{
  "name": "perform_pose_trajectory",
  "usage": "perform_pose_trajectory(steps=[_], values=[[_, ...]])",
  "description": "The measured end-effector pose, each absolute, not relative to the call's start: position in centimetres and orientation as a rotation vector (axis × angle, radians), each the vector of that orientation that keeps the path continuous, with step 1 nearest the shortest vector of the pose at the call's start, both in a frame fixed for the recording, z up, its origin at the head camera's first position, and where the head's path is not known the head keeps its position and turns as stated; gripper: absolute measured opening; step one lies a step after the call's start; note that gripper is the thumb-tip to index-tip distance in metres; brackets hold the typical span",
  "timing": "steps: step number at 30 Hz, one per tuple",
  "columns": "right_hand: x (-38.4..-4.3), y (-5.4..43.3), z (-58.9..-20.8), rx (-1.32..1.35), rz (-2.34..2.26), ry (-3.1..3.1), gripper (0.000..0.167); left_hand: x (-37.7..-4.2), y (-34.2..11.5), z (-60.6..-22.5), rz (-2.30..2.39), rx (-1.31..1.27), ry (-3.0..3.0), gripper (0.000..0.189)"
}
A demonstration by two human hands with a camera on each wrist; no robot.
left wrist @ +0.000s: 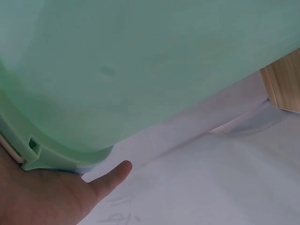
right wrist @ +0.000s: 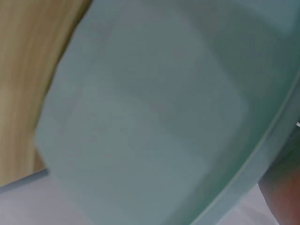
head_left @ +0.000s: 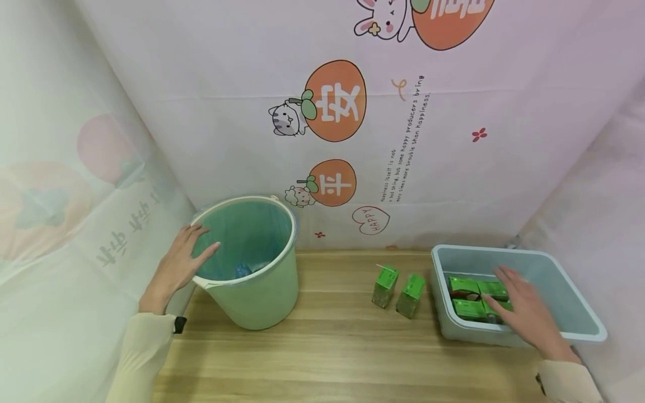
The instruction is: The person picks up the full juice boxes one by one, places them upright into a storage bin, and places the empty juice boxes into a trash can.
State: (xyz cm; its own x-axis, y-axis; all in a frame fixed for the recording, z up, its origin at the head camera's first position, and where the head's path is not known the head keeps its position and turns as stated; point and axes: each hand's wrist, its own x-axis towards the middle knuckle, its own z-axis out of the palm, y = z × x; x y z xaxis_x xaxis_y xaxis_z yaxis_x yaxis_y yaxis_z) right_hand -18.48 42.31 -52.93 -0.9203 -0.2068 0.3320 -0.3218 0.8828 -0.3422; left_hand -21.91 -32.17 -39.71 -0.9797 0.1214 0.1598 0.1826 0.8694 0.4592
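My left hand is at the near left rim of a light green bucket, its fingers reaching over the opening and the thumb held apart. The left wrist view shows this hand right at the rim beside the handle mount, its thumb straight. My right hand is over a grey-blue plastic basin, fingers extended and slightly blurred, holding nothing visible. Below and beside its fingers lie several green drink cartons, with a dark curved item among them. The right wrist view mostly shows the basin's outer wall.
Two green drink cartons stand on the wooden table between bucket and basin, one with a straw. Crumpled blue material lies inside the bucket. A printed white cloth hangs behind and at both sides.
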Motion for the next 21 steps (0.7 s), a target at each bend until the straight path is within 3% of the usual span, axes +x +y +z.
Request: perform_pose_trajectory(steps=[21], values=[[-20.8, 35.1, -52.2, 0.54, 0.708, -2.715, 0.071, -21.9, -32.3, -39.7, -0.718, -0.239, -2.92, 0.076]])
